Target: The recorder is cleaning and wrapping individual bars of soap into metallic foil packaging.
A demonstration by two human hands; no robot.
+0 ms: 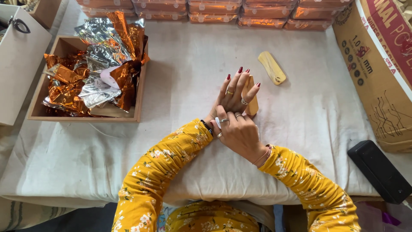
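Observation:
My left hand (234, 95) lies flat on the cream cloth-covered table (193, 73), its fingers spread and stretched out. They rest across a small light wooden piece (253, 105) that stands on its edge. My right hand (240, 133) sits on the back of the left hand near the wrist, fingers curled. A small white bit (218, 122) shows under its forefinger; what it is cannot be told. A second wooden piece (271, 67), flat and rounded, lies apart on the cloth beyond the hands.
A wooden tray (139, 96) full of crumpled orange and silver foil wrappers (98, 68) stands at the left. Orange-filled clear boxes (214, 10) line the far edge. A large cardboard box (377, 77) and a black oblong device (380, 171) are at the right, a white box (19, 64) far left.

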